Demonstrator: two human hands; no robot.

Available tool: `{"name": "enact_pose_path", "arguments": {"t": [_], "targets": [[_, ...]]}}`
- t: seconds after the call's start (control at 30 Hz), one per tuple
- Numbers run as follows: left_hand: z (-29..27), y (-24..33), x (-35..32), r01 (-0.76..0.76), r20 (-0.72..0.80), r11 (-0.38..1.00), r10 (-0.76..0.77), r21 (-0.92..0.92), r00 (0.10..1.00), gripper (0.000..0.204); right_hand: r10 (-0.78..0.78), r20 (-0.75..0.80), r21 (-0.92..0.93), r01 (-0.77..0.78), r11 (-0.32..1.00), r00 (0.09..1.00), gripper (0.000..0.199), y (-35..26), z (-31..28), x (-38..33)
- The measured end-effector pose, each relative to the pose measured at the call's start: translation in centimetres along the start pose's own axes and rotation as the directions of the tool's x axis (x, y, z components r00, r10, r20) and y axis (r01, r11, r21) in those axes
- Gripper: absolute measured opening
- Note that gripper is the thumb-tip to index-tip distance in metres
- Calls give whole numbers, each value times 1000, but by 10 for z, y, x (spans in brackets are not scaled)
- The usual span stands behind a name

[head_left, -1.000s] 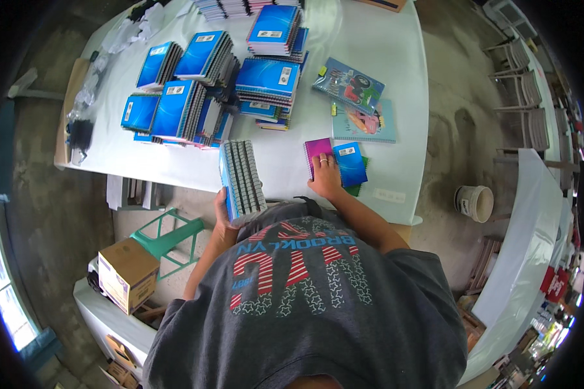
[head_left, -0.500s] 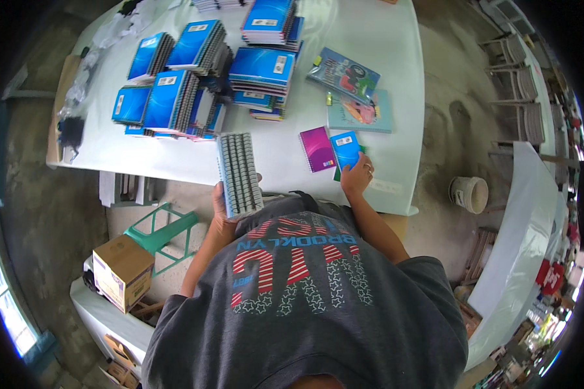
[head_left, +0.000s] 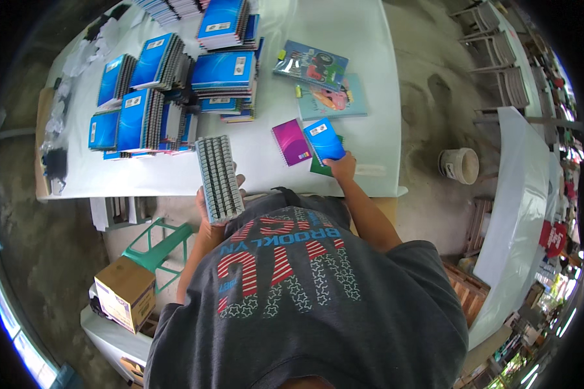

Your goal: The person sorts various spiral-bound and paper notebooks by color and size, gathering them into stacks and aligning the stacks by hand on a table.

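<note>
My left hand (head_left: 203, 206) is closed around a block of several small spiral notebooks (head_left: 219, 178), their wire spines facing up in rows, just off the table's near edge. My right hand (head_left: 342, 166) grips a small blue spiral notebook (head_left: 323, 138) by its lower right corner. Under that notebook part of a green notebook (head_left: 320, 170) shows, lying on the table. Left of it, close alongside, lies a purple spiral notebook (head_left: 292, 142).
Stacks of blue spiral notebooks (head_left: 222, 70) fill the white table's (head_left: 156, 175) left half. Two larger picture-covered books (head_left: 313, 63) overlap beyond the small ones. A green stool (head_left: 159, 244) and cardboard box (head_left: 125, 294) stand at left, a white bucket (head_left: 459, 166) on the floor at right.
The whole view has shifted, so the table things appear farther left. My right hand has gone from the blue notebook's right side to its lower corner, and more of the green one shows.
</note>
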State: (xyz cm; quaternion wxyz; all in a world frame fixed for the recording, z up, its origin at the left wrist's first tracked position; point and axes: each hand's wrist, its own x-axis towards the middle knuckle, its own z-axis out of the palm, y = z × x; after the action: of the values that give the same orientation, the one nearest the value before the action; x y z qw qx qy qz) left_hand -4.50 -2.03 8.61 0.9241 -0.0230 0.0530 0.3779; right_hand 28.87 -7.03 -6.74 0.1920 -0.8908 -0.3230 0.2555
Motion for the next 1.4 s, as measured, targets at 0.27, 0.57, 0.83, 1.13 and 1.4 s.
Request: {"name": "enact_pose_path", "arguments": {"t": [0.27, 0.57, 0.83, 1.13, 1.4], "targets": [[53, -7, 16, 178, 218, 928, -109, -328, 970, 42, -78, 4, 475, 67, 877, 997, 57, -3, -2, -6], [64, -4, 23, 190, 187, 941, -140, -281, 972, 42, -151, -45, 414, 156, 897, 987, 58, 12, -6, -3], [49, -5, 29, 217, 179, 940, -173, -265, 969, 47, -595, 348, -94, 659, 746, 724, 59, -44, -2, -10], [58, -1, 19, -94, -389, 866, 315, 492, 866, 59, -627, 388, -405, 736, 543, 676, 61, -93, 46, -38], [69, -11, 22, 54, -434, 732, 342, 679, 833, 56, -346, 548, 835, -477, 273, 761, 37, -144, -32, -25]]}}
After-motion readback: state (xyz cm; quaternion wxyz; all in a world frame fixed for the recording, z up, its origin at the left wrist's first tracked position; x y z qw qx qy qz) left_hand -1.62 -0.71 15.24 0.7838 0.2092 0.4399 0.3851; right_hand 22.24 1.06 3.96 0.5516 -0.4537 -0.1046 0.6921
